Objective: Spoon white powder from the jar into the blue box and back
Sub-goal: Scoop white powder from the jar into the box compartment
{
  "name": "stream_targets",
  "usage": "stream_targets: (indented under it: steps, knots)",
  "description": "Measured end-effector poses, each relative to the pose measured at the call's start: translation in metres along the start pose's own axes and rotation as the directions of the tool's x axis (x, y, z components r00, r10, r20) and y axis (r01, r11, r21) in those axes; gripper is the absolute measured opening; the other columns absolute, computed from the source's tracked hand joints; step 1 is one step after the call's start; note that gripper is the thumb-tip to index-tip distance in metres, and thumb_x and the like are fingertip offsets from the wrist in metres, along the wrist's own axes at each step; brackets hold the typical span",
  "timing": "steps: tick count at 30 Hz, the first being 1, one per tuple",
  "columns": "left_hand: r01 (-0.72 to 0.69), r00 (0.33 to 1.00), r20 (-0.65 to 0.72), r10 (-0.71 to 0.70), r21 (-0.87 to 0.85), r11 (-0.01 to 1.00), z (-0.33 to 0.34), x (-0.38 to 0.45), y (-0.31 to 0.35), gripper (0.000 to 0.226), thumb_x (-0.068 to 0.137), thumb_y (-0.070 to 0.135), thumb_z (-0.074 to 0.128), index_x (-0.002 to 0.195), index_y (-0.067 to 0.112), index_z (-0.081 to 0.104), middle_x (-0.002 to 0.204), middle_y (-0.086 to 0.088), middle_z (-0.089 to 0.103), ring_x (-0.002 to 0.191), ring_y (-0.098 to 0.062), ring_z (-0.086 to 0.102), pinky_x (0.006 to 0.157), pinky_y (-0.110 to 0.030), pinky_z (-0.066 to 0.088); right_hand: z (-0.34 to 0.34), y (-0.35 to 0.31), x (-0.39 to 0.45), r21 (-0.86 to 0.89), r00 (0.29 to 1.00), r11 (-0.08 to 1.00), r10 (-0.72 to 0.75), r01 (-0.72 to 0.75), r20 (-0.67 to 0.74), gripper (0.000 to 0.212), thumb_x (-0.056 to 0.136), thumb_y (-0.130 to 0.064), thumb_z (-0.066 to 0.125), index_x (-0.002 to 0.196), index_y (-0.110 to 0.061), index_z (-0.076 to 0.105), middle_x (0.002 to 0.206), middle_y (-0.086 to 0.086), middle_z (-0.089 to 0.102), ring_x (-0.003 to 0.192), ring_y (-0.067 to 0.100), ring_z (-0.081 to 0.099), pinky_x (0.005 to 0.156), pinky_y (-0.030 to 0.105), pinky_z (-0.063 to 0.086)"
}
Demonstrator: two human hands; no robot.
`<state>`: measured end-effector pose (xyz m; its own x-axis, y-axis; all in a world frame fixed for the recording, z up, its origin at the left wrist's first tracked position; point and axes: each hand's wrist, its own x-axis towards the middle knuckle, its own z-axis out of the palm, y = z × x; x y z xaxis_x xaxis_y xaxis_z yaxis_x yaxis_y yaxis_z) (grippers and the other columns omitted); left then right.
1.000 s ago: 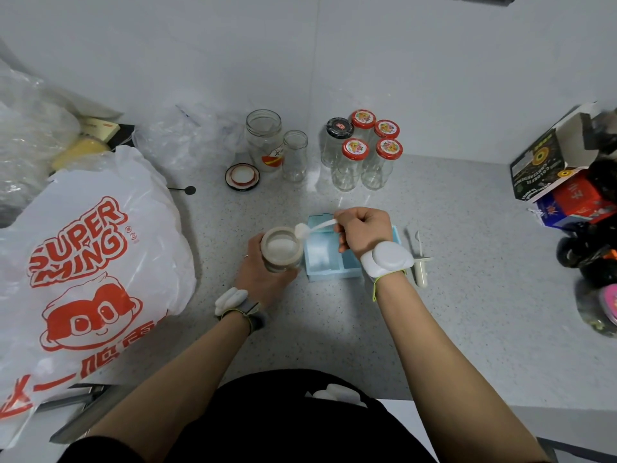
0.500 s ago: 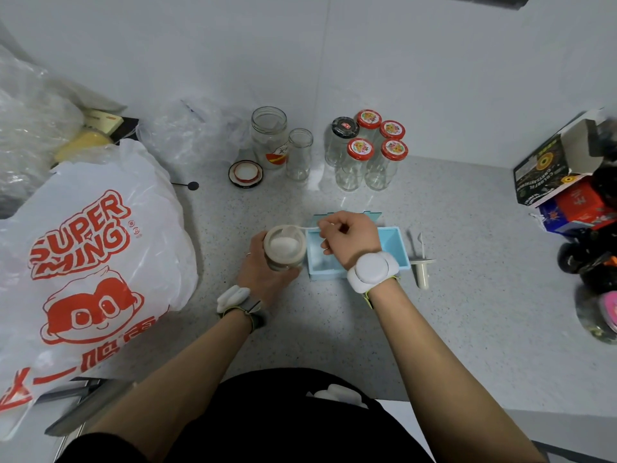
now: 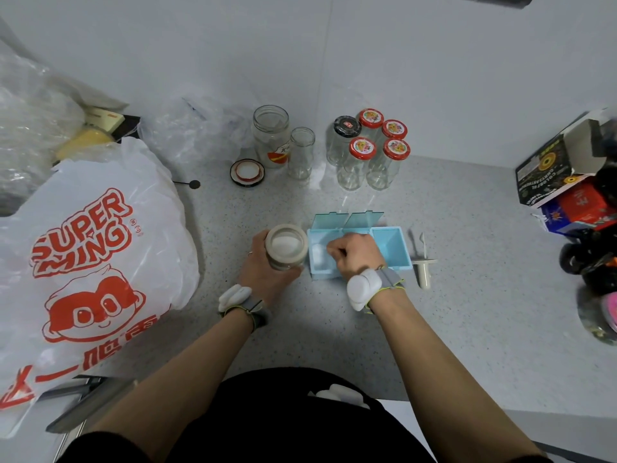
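The left hand (image 3: 267, 269) gripped the open jar (image 3: 286, 246), fingers wrapped round its side, with the jar's base at the grey countertop (image 3: 467, 312). White powder (image 3: 284, 243) was visible inside the jar. The blue box (image 3: 390, 248) stood just to the right of the jar, its lids raised at the rear edge. A small white heap lay in the left compartment. The right hand (image 3: 357, 253) was curled into a fist above that compartment; the spoon itself was hidden, so it probably held one, but this could not be confirmed. A second white utensil (image 3: 423, 262) lay on the countertop beside the box's right wall.
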<state>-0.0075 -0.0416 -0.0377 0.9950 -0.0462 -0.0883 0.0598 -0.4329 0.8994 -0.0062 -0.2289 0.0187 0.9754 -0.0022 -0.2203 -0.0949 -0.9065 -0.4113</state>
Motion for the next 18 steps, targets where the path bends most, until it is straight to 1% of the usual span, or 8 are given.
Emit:
stream_targets:
  steps: [3,7,9,11,12,14,16,18]
  knots:
    - [0.003,1.000,0.000,-0.003,0.002,1.000,0.001,0.002,-0.002,0.082,0.068,0.034,0.086,0.131,0.028,0.034,0.122,0.005,0.056,0.104,-0.013,0.056,0.086,-0.028,0.045,0.004,0.000,0.000,0.000,0.995,0.998,-0.067,0.068,0.076,0.020,0.091,-0.018,0.055,0.087,-0.006,0.071,0.094,0.019,0.065,0.093,0.036,0.058,0.072,0.032,0.040]
    - [-0.006,1.000,-0.013,0.006,-0.004,1.000,0.002,0.000,-0.004,0.081,0.067,0.034,0.086,0.131,0.028,0.035,0.121,0.007,0.056,0.104,-0.012,0.057,0.086,-0.029,0.047,-0.005,0.002,0.000,0.039,0.993,0.996,-0.080,0.076,0.089,0.020,0.090,-0.014,0.056,0.093,-0.002,0.072,0.095,0.019,0.068,0.093,0.036,0.059,0.077,0.030,0.038]
    - [-0.009,1.000,-0.021,0.008,-0.010,1.000,0.002,-0.002,-0.002,0.079,0.068,0.034,0.085,0.128,0.032,0.035,0.116,0.012,0.054,0.100,-0.008,0.055,0.081,-0.020,0.044,-0.005,0.002,-0.001,0.082,0.995,0.996,-0.045,0.037,0.087,0.018,0.089,-0.012,0.057,0.092,-0.004,0.072,0.094,0.016,0.071,0.094,0.033,0.062,0.078,0.026,0.039]
    - [-0.011,1.000,-0.022,0.011,-0.015,1.000,0.001,-0.003,0.001,0.077,0.068,0.035,0.084,0.125,0.037,0.033,0.114,0.015,0.053,0.097,-0.004,0.054,0.076,-0.012,0.040,-0.002,0.002,0.000,0.170,0.997,0.983,0.054,-0.063,0.058,0.017,0.088,-0.014,0.058,0.091,-0.009,0.074,0.091,0.013,0.073,0.094,0.030,0.064,0.081,0.024,0.046]
    - [-0.007,1.000,-0.018,0.007,-0.017,1.000,0.000,-0.003,0.001,0.077,0.068,0.036,0.084,0.125,0.038,0.033,0.115,0.015,0.053,0.098,-0.003,0.054,0.076,-0.012,0.039,0.000,0.002,0.000,0.221,0.992,0.967,0.119,-0.127,0.049,0.016,0.088,-0.016,0.059,0.089,-0.010,0.074,0.090,0.013,0.073,0.092,0.029,0.065,0.081,0.025,0.050]
    - [0.003,1.000,-0.015,-0.003,-0.019,1.000,-0.001,-0.003,0.002,0.077,0.068,0.037,0.084,0.125,0.039,0.033,0.115,0.016,0.053,0.099,-0.004,0.054,0.081,-0.017,0.042,0.003,0.004,0.001,0.314,0.970,0.918,0.238,-0.241,0.049,0.016,0.087,-0.018,0.059,0.087,-0.012,0.075,0.086,0.011,0.073,0.079,0.023,0.065,0.070,0.016,0.050]
    - [0.004,1.000,-0.012,-0.005,-0.021,1.000,-0.001,-0.003,0.002,0.077,0.068,0.037,0.084,0.125,0.039,0.033,0.116,0.016,0.053,0.100,-0.005,0.054,0.084,-0.023,0.045,0.002,0.008,0.001,0.387,0.952,0.873,0.303,-0.295,0.042,0.018,0.087,-0.017,0.058,0.080,-0.014,0.075,0.073,0.006,0.071,0.063,0.013,0.057,0.051,0.001,0.037]
    - [0.002,1.000,-0.007,-0.002,-0.022,1.000,-0.001,-0.003,0.002,0.077,0.068,0.036,0.084,0.126,0.038,0.033,0.116,0.015,0.053,0.101,-0.006,0.054,0.084,-0.024,0.044,0.001,0.011,0.001,0.428,0.938,0.846,0.346,-0.319,0.015,0.021,0.086,-0.019,0.059,0.070,-0.019,0.072,0.059,-0.004,0.064,0.057,0.007,0.052,0.048,0.002,0.034]
